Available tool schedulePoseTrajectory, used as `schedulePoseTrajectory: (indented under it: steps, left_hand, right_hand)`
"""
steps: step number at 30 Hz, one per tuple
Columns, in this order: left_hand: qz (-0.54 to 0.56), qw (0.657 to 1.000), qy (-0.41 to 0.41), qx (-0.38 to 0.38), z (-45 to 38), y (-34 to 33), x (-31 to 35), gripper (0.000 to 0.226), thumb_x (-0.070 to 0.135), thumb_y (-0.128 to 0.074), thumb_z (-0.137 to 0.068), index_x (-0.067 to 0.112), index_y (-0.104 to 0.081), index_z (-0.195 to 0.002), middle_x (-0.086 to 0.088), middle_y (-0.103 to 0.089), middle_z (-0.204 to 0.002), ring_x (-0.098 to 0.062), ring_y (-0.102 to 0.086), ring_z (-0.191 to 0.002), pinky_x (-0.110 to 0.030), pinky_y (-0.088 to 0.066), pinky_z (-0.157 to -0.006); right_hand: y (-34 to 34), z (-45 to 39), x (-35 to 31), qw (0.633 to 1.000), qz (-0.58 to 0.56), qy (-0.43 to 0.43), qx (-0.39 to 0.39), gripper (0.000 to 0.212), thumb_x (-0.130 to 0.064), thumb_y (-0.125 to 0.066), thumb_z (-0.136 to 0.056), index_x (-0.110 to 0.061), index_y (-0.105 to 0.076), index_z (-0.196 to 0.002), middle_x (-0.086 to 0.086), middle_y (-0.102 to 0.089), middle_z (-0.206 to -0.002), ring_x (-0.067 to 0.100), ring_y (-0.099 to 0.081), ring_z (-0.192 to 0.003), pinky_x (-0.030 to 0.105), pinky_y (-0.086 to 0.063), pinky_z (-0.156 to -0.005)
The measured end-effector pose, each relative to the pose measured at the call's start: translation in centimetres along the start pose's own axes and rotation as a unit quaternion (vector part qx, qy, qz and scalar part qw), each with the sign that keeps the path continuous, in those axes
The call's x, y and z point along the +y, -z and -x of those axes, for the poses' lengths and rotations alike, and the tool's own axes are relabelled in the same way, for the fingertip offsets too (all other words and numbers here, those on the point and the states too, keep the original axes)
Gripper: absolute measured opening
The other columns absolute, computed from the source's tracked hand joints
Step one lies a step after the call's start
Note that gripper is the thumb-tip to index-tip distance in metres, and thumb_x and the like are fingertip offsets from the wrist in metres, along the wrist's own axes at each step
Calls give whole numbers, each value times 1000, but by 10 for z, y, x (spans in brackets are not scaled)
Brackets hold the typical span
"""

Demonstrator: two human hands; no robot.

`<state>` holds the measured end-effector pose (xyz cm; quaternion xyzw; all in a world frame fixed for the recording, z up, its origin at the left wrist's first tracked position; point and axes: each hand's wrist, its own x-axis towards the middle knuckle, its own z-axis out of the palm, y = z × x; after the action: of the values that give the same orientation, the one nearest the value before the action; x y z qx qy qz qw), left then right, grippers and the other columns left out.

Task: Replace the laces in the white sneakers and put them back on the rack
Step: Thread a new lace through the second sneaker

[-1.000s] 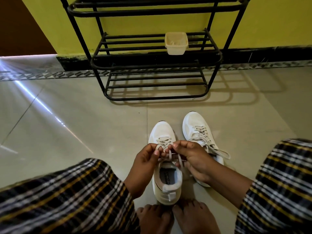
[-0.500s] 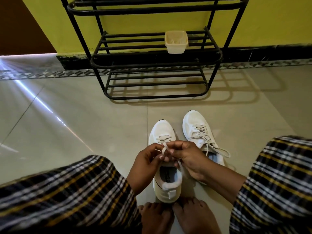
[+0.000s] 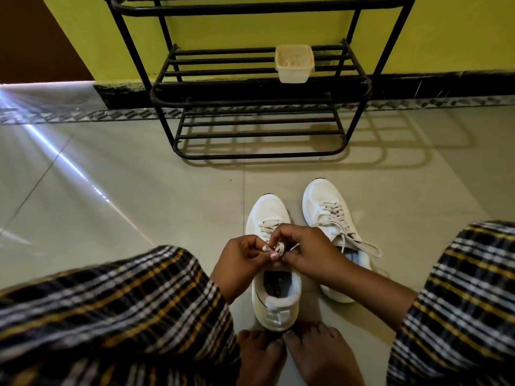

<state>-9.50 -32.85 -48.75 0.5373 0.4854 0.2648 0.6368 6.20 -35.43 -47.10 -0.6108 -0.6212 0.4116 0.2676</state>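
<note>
Two white sneakers stand on the tiled floor, toes pointing at the rack. The left sneaker is between my knees; its off-white lace forms a small loop over the tongue. My left hand pinches one part of that lace and my right hand pinches the other, both pressed close together above the shoe's opening. The right sneaker is laced, with loose lace ends trailing to its right. The black metal shoe rack stands against the yellow wall.
A small cream plastic tub sits on the rack's middle shelf. My bare feet touch the left sneaker's heel. My knees in checked cloth flank the shoes. Open floor tiles spread to the left.
My hands have drawn closer together and slightly toward me over the left sneaker, and the lace ends now form a small loop between my fingers.
</note>
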Motion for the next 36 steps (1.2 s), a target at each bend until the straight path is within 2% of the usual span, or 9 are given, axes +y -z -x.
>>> schedulePoseTrajectory:
  steps: [3, 6, 10, 15, 19, 22, 25, 30, 36]
  left_hand:
    - [11, 1000, 0, 8, -1, 1, -2, 7, -3, -65, -83, -6, -60, -83, -19, -68, -75, -18, -67, -70, -21, -54, -70]
    - [1, 1000, -4, -2, 0, 1, -3, 8, 2, -61, -87, -5, -59, -86, -10, -70, -72, -13, -66, -70, -20, -53, -70]
    - [-10, 1000, -25, -11, 3, 1, 2, 14, 12, -54, -94, 2, -55, -84, -1, -71, -70, -7, -68, -71, -15, -51, -68]
    - [-88, 995, -45, 6, 3, 2, 2, 16, 15, -50, -96, 11, -54, -82, 6, -69, -71, 4, -62, -66, -9, -44, -64]
    - [-133, 989, -56, 17, 1, 3, 1, 13, 17, -53, -95, 12, -54, -83, 4, -67, -73, 4, -60, -65, -12, -45, -64]
    - [-77, 996, -42, -15, 2, 4, 0, 15, 12, -64, -87, 5, -52, -93, -7, -73, -80, -15, -70, -78, -23, -55, -74]
    - [-49, 998, -41, -15, 2, 4, -2, 19, 3, -66, -85, 4, -54, -99, -16, -71, -82, -25, -70, -82, -29, -56, -79]
    - [103, 994, 3, 32, 3, 3, -9, 18, -1, -61, -87, 4, -60, -104, -10, -74, -82, -16, -70, -81, -19, -53, -68]
    - [232, 968, 53, 76, 3, 5, -18, 11, -5, -51, -90, 0, -60, -90, -8, -70, -72, -16, -68, -69, -22, -55, -64]
  right_hand:
    - [2, 1, 1, 999, 11, 17, -26, 23, -6, -74, -76, -25, -68, -90, -5, -69, -85, -7, -60, -69, 16, -51, -72]
    - [1, 2, 2, 999, 0, 7, 32, 11, -12, -76, -75, -21, -73, -81, -6, -71, -76, 1, -65, -74, 20, -52, -73]
    - [-2, 2, 2, 996, -51, -19, 73, 13, -8, -74, -76, -19, -69, -72, -7, -68, -67, -5, -61, -63, 10, -44, -63]
    - [-6, 2, 1, 987, -141, -50, 62, 14, 2, -71, -76, -9, -66, -71, 0, -65, -64, -2, -63, -59, 10, -46, -58]
    - [-4, 0, 2, 984, -169, -55, 22, 12, 2, -68, -80, -10, -69, -82, 11, -70, -79, 8, -70, -71, 21, -55, -70]
    - [-3, -1, 3, 992, -113, -49, -11, 14, -9, -68, -84, -21, -71, -91, -8, -69, -84, -9, -61, -71, 7, -44, -67]
    - [-2, -1, 7, 991, -116, -57, -15, 14, -10, -68, -84, -19, -72, -94, -8, -70, -85, -8, -62, -75, 10, -45, -71]
    - [-10, 4, 13, 977, -190, -90, 28, 15, 4, -69, -79, -7, -70, -89, 5, -70, -85, 11, -64, -82, 23, -53, -78]
    - [-12, 4, 19, 898, -374, -200, 113, 16, 6, -62, -83, -8, -67, -77, -2, -71, -67, 7, -60, -59, 16, -43, -50]
